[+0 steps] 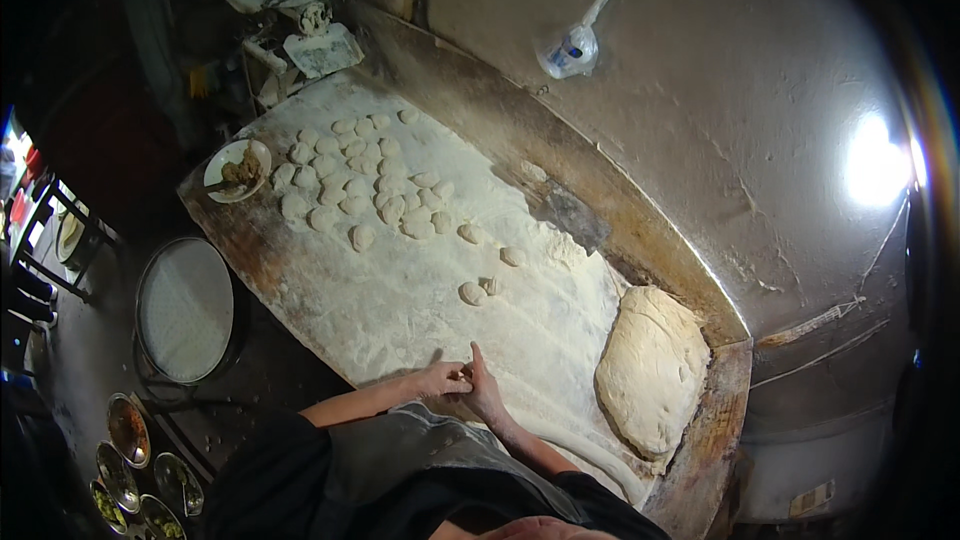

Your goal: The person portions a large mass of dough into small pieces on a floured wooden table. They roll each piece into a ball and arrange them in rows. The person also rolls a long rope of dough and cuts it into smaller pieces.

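Note:
My left hand and my right hand meet over the near edge of a floured work table. The left fingers are curled against the right hand, whose one finger points forward. Whether a bit of dough sits between them is too small to tell. Just ahead lie a round dough piece and a smaller scrap. Many dough pieces are spread farther back. A long dough roll runs beside my right forearm. To the right rests a large dough mass.
A bowl of brown paste stands at the far left corner, with a weighing scale behind. A dark flat scraper-like plate lies against the wooden back board. Left of the table are a round pan and several food bowls.

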`<control>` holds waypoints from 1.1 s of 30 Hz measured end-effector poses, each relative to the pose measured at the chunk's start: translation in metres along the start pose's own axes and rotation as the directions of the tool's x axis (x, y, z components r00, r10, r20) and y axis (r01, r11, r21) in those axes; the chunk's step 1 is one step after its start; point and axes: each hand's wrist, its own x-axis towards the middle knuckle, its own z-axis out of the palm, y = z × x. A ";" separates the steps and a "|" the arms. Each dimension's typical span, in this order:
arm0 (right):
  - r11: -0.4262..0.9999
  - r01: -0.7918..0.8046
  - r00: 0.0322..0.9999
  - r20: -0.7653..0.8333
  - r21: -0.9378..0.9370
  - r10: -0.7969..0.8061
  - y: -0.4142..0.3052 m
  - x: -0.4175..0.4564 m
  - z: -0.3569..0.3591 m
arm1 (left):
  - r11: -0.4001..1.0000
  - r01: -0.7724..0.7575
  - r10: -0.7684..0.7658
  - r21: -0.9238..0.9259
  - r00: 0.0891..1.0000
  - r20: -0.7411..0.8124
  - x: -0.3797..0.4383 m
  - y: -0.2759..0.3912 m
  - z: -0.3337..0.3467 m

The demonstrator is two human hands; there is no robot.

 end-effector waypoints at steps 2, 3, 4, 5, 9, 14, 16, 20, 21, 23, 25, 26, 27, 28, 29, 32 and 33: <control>0.988 0.005 0.998 0.056 -0.152 0.004 -0.012 -0.015 -0.009 | 0.989 0.138 -0.139 -0.059 0.990 0.003 -0.011 0.013 0.001; 0.979 0.015 0.999 0.053 -0.206 -0.004 -0.003 -0.024 -0.011 | 0.979 0.189 -0.192 -0.072 0.981 -0.039 -0.018 0.030 0.007; 0.965 0.032 0.998 0.055 -0.260 -0.019 0.009 -0.033 -0.011 | 0.968 0.233 -0.241 -0.090 0.967 -0.087 -0.020 0.041 0.009; 0.948 0.050 0.998 0.058 -0.314 -0.033 0.022 -0.038 -0.011 | 0.984 0.119 -0.103 0.133 0.987 -0.121 -0.015 0.038 0.011; 0.962 0.057 0.993 0.112 -0.266 -0.028 0.049 -0.038 -0.001 | 0.462 -0.246 0.463 0.852 0.886 0.005 -0.014 0.022 0.033; 0.983 0.056 0.996 0.078 -0.177 -0.042 0.017 -0.014 0.003 | 0.327 0.093 0.098 0.941 0.987 -0.131 0.003 0.026 0.030; 0.974 0.071 0.997 0.052 -0.217 -0.061 0.019 -0.014 0.000 | 0.386 0.069 0.124 0.920 0.984 -0.126 0.001 0.038 0.034; 0.952 0.029 0.995 0.103 -0.303 0.002 0.020 -0.013 0.007 | 0.418 0.142 0.130 0.898 0.968 -0.213 0.001 0.037 0.029; 0.937 -0.002 0.992 0.121 -0.349 0.047 0.016 -0.013 0.006 | 0.415 0.126 0.118 0.901 0.974 -0.191 -0.002 0.042 0.030; 0.898 -0.047 0.981 0.151 -0.438 0.125 0.015 -0.015 0.006 | 0.458 0.014 0.191 0.889 0.975 -0.114 -0.005 0.042 0.033; 0.890 -0.056 0.976 0.161 -0.452 0.144 0.025 -0.014 0.009 | 0.561 -0.258 0.397 0.787 0.918 0.017 -0.006 0.044 0.044; 0.897 -0.054 0.977 0.162 -0.438 0.138 0.033 -0.013 0.010 | 0.605 -0.429 0.524 0.671 0.849 0.071 -0.004 0.052 0.051; 0.906 -0.056 0.980 0.150 -0.419 0.130 0.041 -0.013 0.010 | 0.789 -0.444 0.412 0.426 0.895 0.170 -0.024 0.107 0.062; 0.912 -0.062 0.982 0.139 -0.406 0.129 0.049 -0.014 0.010 | 0.925 -0.341 0.290 0.170 0.919 0.267 -0.044 0.164 0.073; 0.919 -0.039 0.985 0.138 -0.393 0.101 0.050 -0.008 0.010 | 0.906 -0.392 0.375 0.159 0.918 0.127 -0.040 0.158 0.068; 0.981 -0.051 0.993 0.092 -0.187 0.069 0.056 0.011 0.016 | 0.783 -0.312 0.489 0.538 0.843 -0.222 0.031 0.053 0.012; 0.971 -0.170 0.984 0.076 0.165 0.160 0.059 0.008 0.019 | 0.886 -0.200 0.315 0.419 0.922 -0.224 0.024 0.035 0.014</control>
